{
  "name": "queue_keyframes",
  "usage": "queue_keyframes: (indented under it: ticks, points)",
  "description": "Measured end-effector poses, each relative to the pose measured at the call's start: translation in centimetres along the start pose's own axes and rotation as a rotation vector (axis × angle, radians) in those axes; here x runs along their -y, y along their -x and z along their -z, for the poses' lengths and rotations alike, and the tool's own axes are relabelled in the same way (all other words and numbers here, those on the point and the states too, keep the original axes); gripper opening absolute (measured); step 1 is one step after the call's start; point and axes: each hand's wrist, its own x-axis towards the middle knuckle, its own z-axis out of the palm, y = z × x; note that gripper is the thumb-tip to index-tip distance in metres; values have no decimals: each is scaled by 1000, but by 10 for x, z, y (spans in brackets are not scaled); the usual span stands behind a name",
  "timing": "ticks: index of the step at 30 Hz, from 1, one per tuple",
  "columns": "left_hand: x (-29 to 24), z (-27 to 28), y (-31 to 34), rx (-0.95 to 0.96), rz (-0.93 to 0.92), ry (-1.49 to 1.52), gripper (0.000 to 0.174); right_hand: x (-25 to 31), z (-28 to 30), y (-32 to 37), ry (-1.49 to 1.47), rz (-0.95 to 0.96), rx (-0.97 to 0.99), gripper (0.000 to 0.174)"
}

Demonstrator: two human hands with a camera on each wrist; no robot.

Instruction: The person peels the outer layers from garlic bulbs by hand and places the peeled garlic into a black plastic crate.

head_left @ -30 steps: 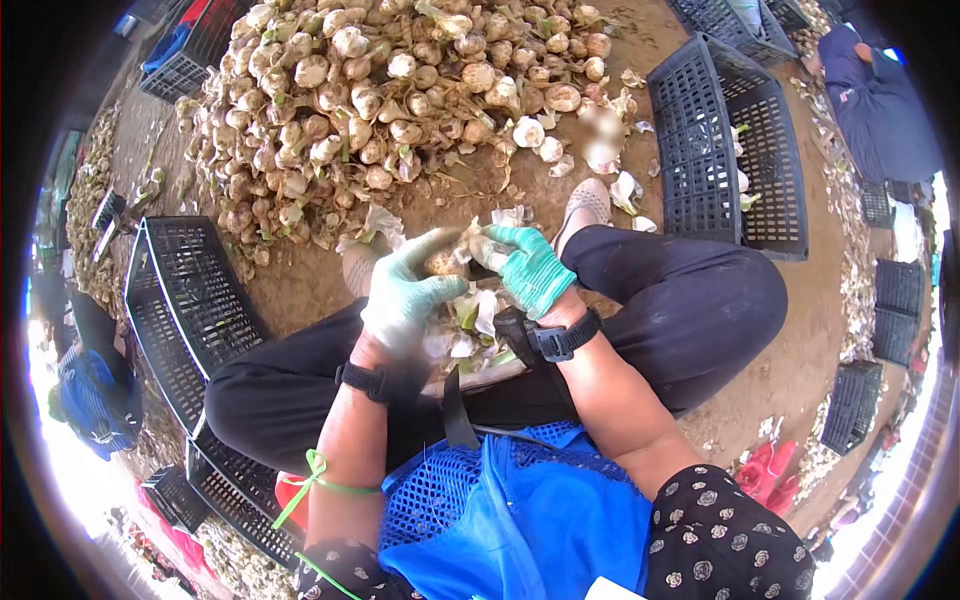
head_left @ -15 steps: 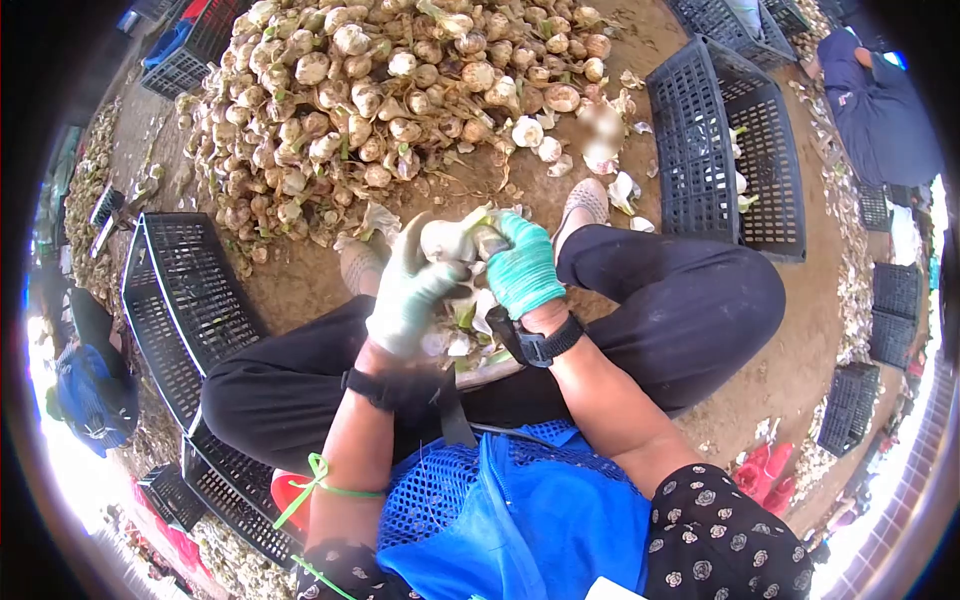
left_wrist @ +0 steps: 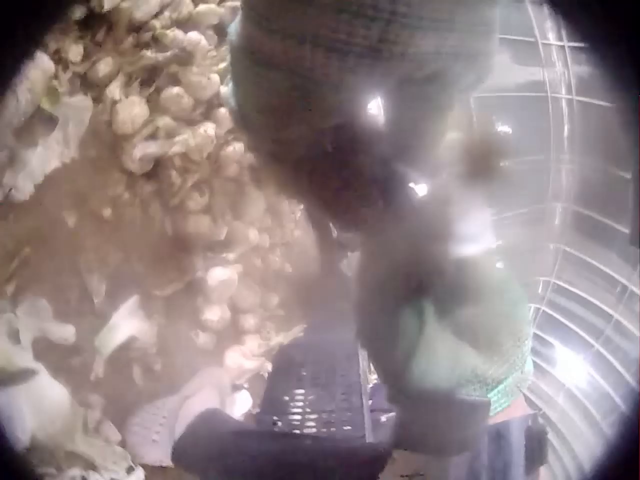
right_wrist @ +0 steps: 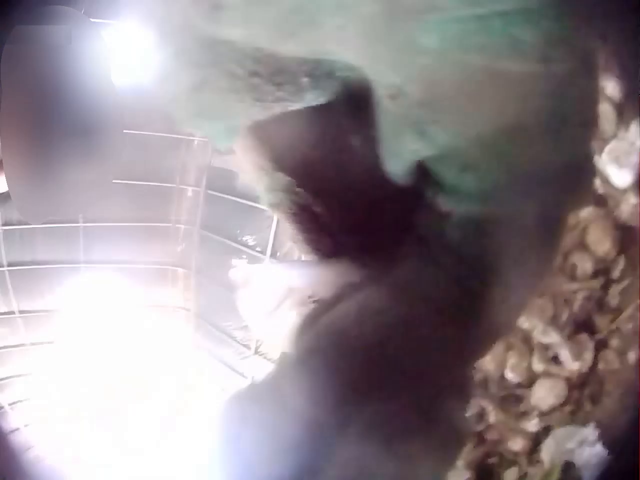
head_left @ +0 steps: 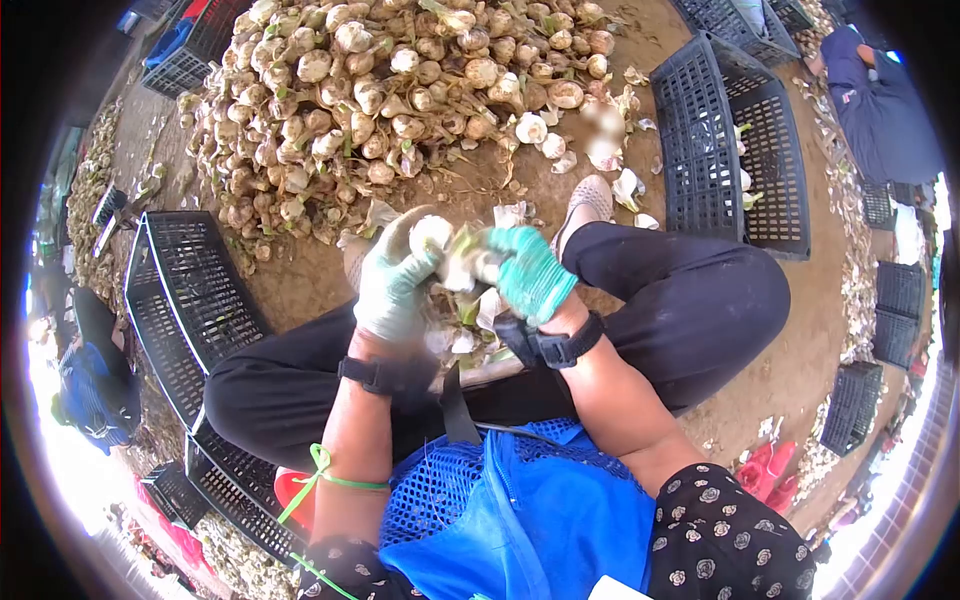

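Observation:
In the head view my left hand (head_left: 388, 292), in a pale gloved covering, grips a garlic bulb (head_left: 430, 234) whose white, bare side faces up. Close beside it on the right, my right hand (head_left: 535, 276) wears a green striped glove. Its fingers pinch loose garlic husk (head_left: 462, 262) that hangs from the bulb's side; the husk is blurred. Both wrist views are hazy: the green glove (left_wrist: 465, 345) shows in the left one, and dark, blurred shapes hide the fingertips in the right one.
A big heap of garlic (head_left: 380, 110) lies ahead on the dirt floor. Black plastic crates stand at right (head_left: 700, 150) and left (head_left: 190, 290). Peeled husks (head_left: 465, 310) lie between the person's crossed legs. Another person (head_left: 875, 110) sits at the far right.
The bulb went from brown-skinned to white as husk came off. It has turned in the left hand, and the right hand has shifted slightly right, with husk at its fingers.

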Motion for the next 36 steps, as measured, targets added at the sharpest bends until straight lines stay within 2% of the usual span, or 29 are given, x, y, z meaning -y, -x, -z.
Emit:
queue_keyframes:
  ticks: [1, 2, 3, 5, 6, 8, 9, 10, 11, 12, 13, 15, 16, 17, 18, 19, 21, 23, 25, 26, 27, 28, 29, 31, 33, 35, 36]
  points:
    - [-9, -2, 5, 18, 74, 30, 58, 0, 6, -6, 251, -19, -63, 12]
    - [-10, 1, 6, 70, 127, 34, 62, -50, 8, -31, 254, 46, -242, 11]
    - [-12, 2, 6, 127, 179, 34, 67, -43, 15, -37, 209, -91, -219, 14]
    - [-9, 1, 6, 163, 178, 62, 69, -38, 21, -43, 287, 103, -408, 30]
    - [-9, 2, 6, 187, 172, 94, 72, -36, 21, -42, 285, 103, -412, 30]
    - [-13, 7, 2, 155, 184, 38, 74, -6, 16, -30, 486, 525, -504, 43]
    - [-16, 9, 0, 124, 197, -15, 76, 1, 15, -24, 485, 524, -501, 43]
    - [-23, 8, 0, 157, 180, -35, 60, 6, 15, -17, 169, 397, -200, 46]
    - [-20, 12, -2, 157, 185, -34, 60, 7, 15, -13, -146, 258, 96, 49]
    - [-15, 18, -6, 202, 186, -68, 61, 0, 10, -18, 47, 533, 114, 47]
    - [-14, 19, -9, 249, 185, -104, 63, -1, 7, -19, 94, 490, 203, 46]
    - [-12, 13, -11, 224, 188, -163, 64, -1, -3, -17, 63, 300, 124, 37]
    - [-7, 11, -13, 113, 38, -137, 67, 6, -6, -14, 57, 300, 120, 37]
    - [-2, 10, -16, 5, -112, -111, 69, 16, -9, -10, 14, 202, 64, 32]
    - [1, 12, -16, -6, -145, -80, 58, 21, -11, -8, -29, 103, 8, 26]
    - [0, 7, -14, -2, -137, -86, 58, 15, -14, -9, -37, 99, 2, 26]
    - [-3, -5, -10, -105, 7, 25, 49, 0, -20, -13, 239, 348, -102, 17]
    - [15, 13, -22, -97, -26, -2, 47, -1, -14, -18, 196, 262, -184, 11]
    - [15, 11, -27, 92, 44, 173, 55, -36, 2, -44, -49, -73, -303, 12]
    - [15, 5, -26, 100, 7, 201, 61, -42, 14, -47, -10, -115, -346, 14]
    - [10, 0, -27, 108, 15, 190, 61, -48, 25, -50, 28, -158, -387, 16]
    - [4, -5, -29, 93, 38, 269, 56, -46, 29, -55, 48, -208, -387, 27]
    - [0, -8, -31, 76, 61, 349, 51, -45, 26, -55, 37, -209, -393, 27]
    - [4, 0, -42, 106, 138, 380, 52, -38, 15, -46, 92, 279, -358, 38]
    - [14, -3, -57, 74, 159, 322, 53, -4, 14, -26, -58, 329, -67, 45]
    - [7, -40, -63, 88, 169, 70, 56, -9, 7, -31, 99, 381, -188, 47]
    - [9, -48, -70, 112, 200, 110, 57, -11, 16, -35, 16, 285, -235, 46]
